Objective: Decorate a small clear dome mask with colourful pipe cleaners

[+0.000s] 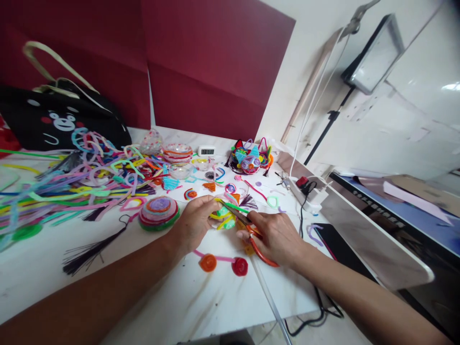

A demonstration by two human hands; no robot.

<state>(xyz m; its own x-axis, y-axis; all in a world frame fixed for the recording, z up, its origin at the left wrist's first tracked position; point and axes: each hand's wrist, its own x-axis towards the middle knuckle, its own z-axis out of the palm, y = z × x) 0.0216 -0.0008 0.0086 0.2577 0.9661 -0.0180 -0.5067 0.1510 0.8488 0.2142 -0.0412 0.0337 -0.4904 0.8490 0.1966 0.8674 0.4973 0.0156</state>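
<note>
- Close to the middle of the white counter [151,297], the left hand [197,218] pinches a rounded fuzzy craft piece of green, yellow and pink strips [228,223], thumb and fingers pressed together at its edge.
- From three o'clock of that, the right hand [278,237] is curled around the orange handles of a pair of metal-bladed scissors [264,256], blades aimed at ten o'clock, towards the left fingertips.
- A straight bright-green fuzzy stem [236,207] runs along the blades; from here I can't tell whether they grip it.
- At six o'clock of the craft piece lie two coiled fuzzy discs, one orange [207,262], one red [239,266], by a pink stem.
- At nine o'clock of the left hand sits a striped coiled dome in purple, orange, pink and green [159,213]; a dark thread tassel [95,254] lies at eight.
- Towards ten spreads a tangled heap of multicoloured fuzzy stems [108,177].
- A small white digital clock [206,151] stands near twelve.
</note>
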